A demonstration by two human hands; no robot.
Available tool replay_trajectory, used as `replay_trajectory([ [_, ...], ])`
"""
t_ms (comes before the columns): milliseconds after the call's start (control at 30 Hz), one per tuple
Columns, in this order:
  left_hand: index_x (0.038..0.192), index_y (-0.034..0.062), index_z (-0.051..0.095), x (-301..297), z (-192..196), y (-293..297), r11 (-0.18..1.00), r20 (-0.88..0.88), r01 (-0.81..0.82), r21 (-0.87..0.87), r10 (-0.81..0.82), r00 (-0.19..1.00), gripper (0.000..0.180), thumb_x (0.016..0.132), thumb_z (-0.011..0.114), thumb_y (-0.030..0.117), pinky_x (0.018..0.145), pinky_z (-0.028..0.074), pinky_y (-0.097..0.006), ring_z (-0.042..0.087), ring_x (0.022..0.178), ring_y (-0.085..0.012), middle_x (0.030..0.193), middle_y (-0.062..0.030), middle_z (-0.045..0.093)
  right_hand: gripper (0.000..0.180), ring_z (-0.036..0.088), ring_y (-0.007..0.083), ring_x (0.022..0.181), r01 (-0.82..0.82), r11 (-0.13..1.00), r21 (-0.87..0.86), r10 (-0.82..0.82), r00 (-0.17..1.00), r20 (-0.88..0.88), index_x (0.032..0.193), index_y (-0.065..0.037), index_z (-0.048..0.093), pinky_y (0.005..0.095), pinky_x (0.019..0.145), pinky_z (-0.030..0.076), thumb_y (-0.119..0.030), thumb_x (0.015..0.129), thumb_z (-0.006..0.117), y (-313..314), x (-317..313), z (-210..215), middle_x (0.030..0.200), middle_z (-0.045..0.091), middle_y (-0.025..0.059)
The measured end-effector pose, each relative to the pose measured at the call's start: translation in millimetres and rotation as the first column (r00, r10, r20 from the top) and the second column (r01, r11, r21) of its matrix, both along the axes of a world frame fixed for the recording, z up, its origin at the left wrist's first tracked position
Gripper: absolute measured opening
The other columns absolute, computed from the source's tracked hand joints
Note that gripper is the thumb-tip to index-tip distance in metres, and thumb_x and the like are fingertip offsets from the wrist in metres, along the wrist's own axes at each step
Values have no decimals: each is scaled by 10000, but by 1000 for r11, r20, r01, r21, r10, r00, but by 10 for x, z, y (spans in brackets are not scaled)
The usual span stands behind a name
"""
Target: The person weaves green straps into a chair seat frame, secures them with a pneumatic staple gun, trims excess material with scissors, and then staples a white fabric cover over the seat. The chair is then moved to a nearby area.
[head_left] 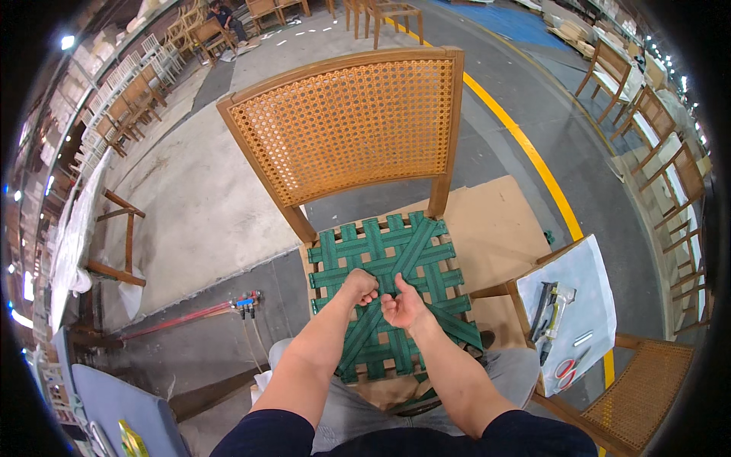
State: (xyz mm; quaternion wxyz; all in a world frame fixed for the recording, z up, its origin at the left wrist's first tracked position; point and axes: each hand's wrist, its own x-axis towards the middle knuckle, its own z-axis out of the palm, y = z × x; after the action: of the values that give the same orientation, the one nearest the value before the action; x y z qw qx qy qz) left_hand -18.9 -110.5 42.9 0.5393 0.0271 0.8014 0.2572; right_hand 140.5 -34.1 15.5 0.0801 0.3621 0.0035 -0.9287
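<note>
A wooden chair with a woven cane back [350, 126] stands in front of me. Its seat is a lattice of green webbing straps [358, 251], with diagonal straps crossing over the woven ones. My left hand [362, 287] is closed in a fist over the middle of the webbing; what its fingers grip, if anything, is hidden. Close beside it, my right hand [404, 306] is turned palm inward, thumb raised and apart from loosely curled fingers, with nothing visible in it. A diagonal strap passes between and beneath the hands.
At right, a white-covered surface [601, 297] holds a staple gun [560, 305], red-handled scissors [565, 371] and staple strips [583, 337]. Cardboard [495, 221] lies under the chair. A red hose [183, 320] with blue valves is at left. More chairs line both sides; a person [228, 19] sits far off.
</note>
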Motion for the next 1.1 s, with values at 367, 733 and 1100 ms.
replay_trajectory([
  [367, 959, 6, 757, -603, 1065, -209, 889, -369, -20, 457, 210, 905, 225, 1033, 672, 201, 583, 593, -351, 650, 616, -153, 669, -42, 634, 311, 674, 109, 760, -136, 214, 967, 57, 990, 127, 1339, -5, 675, 291, 667, 582, -91, 1041, 664, 40, 1491, 414, 994, 704, 71],
  [733, 1154, 98, 669, -317, 1131, -1142, 763, 227, -114, 636, -44, 973, 182, 1068, 694, 256, 664, 579, -329, 515, 538, -86, 664, 36, 551, 193, 715, 296, 1053, 365, -454, 813, 588, 808, -35, 1151, -92, 748, 404, 898, 582, -27, 979, 690, -51, -384, 1563, 1265, 680, 96],
  [1100, 1110, 36, 706, 536, 983, -1438, 353, 91, -348, 869, 577, 812, 147, 1036, 726, 161, 812, 475, -256, 570, 909, -50, 942, 50, 666, 118, 699, 341, 1039, 407, -630, 661, 633, 763, 134, 1086, -46, 722, 426, 856, 565, -95, 981, 701, -306, -632, 1799, 1095, 733, 117],
])
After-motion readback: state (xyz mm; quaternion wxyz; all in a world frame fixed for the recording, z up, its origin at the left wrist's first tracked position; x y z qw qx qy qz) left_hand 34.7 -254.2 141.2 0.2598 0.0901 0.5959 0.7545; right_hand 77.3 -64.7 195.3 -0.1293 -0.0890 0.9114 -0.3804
